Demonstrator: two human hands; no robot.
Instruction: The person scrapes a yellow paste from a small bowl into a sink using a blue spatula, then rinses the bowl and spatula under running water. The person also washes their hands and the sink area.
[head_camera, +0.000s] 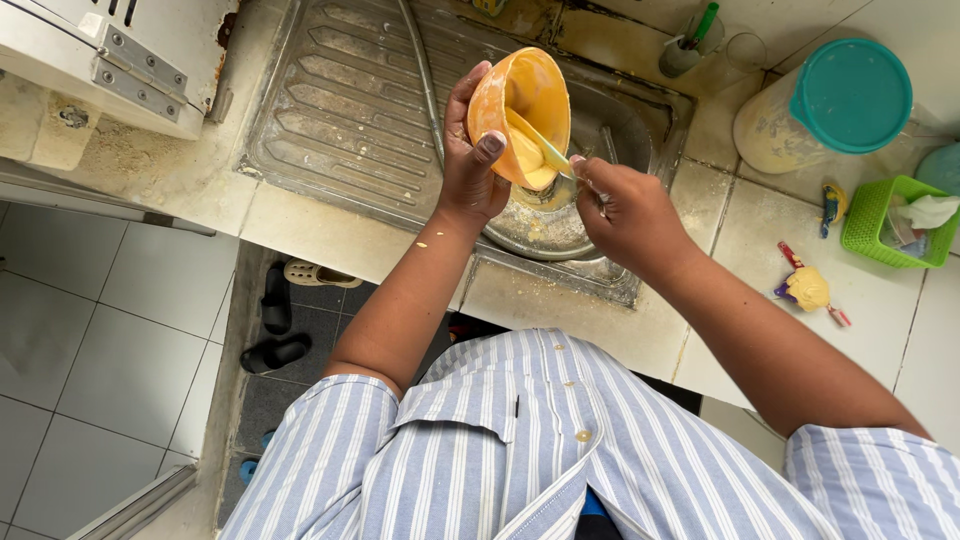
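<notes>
My left hand (468, 160) grips an orange bowl (522, 95), tilted on its side over the steel sink basin (560, 225). Yellow batter (530, 155) clings inside the bowl near its lower rim. My right hand (625, 205) holds a pale green utensil (545, 148) whose tip reaches into the bowl against the batter. Both hands are over the sink, close together. The basin below shows batter residue and water.
A ribbed steel draining board (340, 110) lies left of the basin. On the tiled counter at right stand a large jar with a teal lid (835, 100), a green basket (895, 220) and a small batter-smeared tool (808, 288). Sandals (285, 310) lie on the floor below.
</notes>
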